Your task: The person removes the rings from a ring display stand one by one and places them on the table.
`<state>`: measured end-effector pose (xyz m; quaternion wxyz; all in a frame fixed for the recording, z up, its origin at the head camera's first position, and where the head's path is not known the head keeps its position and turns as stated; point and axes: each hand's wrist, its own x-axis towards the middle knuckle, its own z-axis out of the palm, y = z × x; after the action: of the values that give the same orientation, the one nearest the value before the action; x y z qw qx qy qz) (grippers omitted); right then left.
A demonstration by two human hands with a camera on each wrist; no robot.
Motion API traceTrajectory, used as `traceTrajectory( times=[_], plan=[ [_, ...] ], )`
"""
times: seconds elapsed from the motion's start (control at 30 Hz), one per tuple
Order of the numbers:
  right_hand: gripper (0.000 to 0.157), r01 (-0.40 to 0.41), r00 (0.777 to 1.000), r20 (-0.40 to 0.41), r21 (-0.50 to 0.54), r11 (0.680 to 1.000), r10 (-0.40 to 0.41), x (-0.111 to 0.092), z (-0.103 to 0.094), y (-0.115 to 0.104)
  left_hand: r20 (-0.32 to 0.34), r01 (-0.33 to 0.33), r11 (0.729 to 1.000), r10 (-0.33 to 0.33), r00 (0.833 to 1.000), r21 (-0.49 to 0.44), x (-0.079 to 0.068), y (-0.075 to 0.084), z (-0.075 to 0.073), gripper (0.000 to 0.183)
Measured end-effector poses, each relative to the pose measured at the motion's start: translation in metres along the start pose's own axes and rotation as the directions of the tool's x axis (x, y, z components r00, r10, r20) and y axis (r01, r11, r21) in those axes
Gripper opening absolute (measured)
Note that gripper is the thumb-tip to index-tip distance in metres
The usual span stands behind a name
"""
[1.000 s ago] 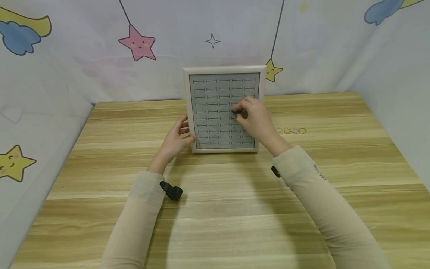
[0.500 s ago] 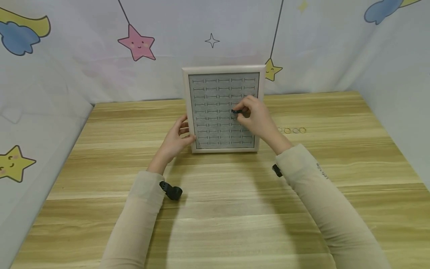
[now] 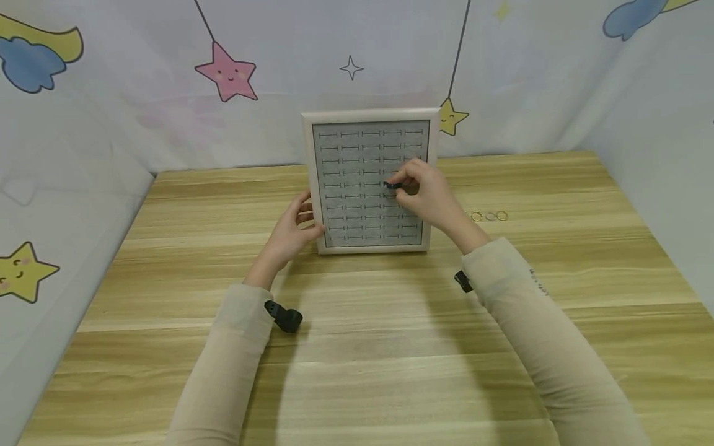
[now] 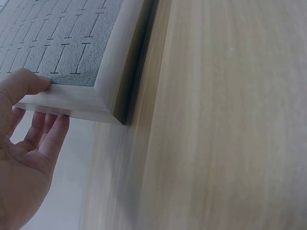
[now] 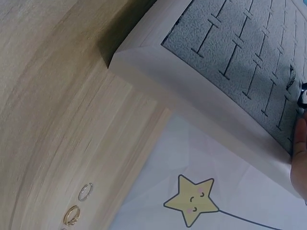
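Note:
A ring display board [image 3: 351,214] with a pale frame and grey slotted padding stands upright on the table, leaning slightly back. My left hand [image 3: 291,229] grips its left edge, thumb in front and fingers behind, as the left wrist view shows with the frame [image 4: 72,103]. At the board's right-hand slots, my right hand [image 3: 429,192] pinches a black ring [image 3: 393,185] against the padding. In the right wrist view the black ring [image 5: 303,97] is cut off by the image edge. A small ring [image 5: 291,77] sits in a slot close by it.
Right of the board, a gold ring [image 3: 476,216], a silver ring [image 3: 491,216] and another gold ring [image 3: 502,215] lie in a row on the wooden table [image 3: 357,347]. A fabric backdrop [image 3: 279,136] with printed stars hangs behind the board.
My right wrist and forearm have shifted slightly right, now covering the leftmost ring of the row in the head view. The fingertips stay at the same slot; my left hand holds still.

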<state>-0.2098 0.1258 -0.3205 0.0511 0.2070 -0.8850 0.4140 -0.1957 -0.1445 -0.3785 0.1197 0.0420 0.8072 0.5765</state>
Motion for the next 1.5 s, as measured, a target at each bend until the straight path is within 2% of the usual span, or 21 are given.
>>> traceTrajectory(
  times=[0.47, 0.6, 0.7, 0.77, 0.87, 1.03, 1.27, 1.37, 1.5],
  plan=[
    [0.017, 0.009, 1.0, 0.01, 0.03, 0.999, -0.009, -0.002, -0.003, 0.004, -0.002, 0.0, 1.0, 0.0, 1.0, 0.014, 0.0, 0.002, 0.0, 0.079],
    [0.017, -0.026, 0.999, 0.022, 0.093, 0.995, 0.024, -0.003, -0.006, 0.004, -0.002, -0.003, 1.0, 0.003, 1.0, 0.011, 0.0, 0.002, 0.0, 0.08],
    [0.019, -0.088, 0.996, 0.027, 0.176, 0.98, 0.084, -0.002, -0.01, 0.003, 0.0, -0.003, 1.0, 0.003, 1.0, 0.003, 0.0, 0.002, 0.0, 0.08],
    [0.021, -0.129, 0.992, 0.02, 0.25, 0.96, 0.128, -0.002, -0.013, 0.004, 0.001, -0.001, 1.0, 0.001, 1.0, 0.0, 0.0, 0.002, 0.0, 0.079],
    [0.022, -0.165, 0.983, -0.013, 0.386, 0.908, 0.184, -0.002, -0.018, 0.005, 0.003, 0.0, 1.0, 0.0, 1.0, -0.002, 0.0, 0.003, 0.0, 0.079],
    [0.017, -0.137, 0.959, -0.127, 0.569, 0.81, 0.252, -0.001, -0.029, 0.009, 0.006, -0.002, 1.0, 0.002, 1.0, -0.008, 0.0, 0.003, 0.0, 0.08],
    [0.018, -0.046, 0.885, -0.295, 0.715, 0.698, 0.361, -0.002, -0.046, 0.019, -0.004, 0.003, 1.0, -0.003, 1.0, 0.005, 0.0, 0.002, 0.0, 0.08],
    [0.017, -0.024, 0.849, -0.337, 0.746, 0.666, 0.408, -0.003, -0.052, 0.028, -0.008, 0.003, 1.0, -0.003, 1.0, 0.012, 0.0, 0.002, 0.0, 0.079],
    [0.016, -0.034, 0.806, -0.357, 0.768, 0.639, 0.472, -0.007, -0.06, 0.042, -0.008, 0.006, 1.0, -0.006, 1.0, 0.017, -0.001, 0.002, 0.0, 0.08]
  ],
)
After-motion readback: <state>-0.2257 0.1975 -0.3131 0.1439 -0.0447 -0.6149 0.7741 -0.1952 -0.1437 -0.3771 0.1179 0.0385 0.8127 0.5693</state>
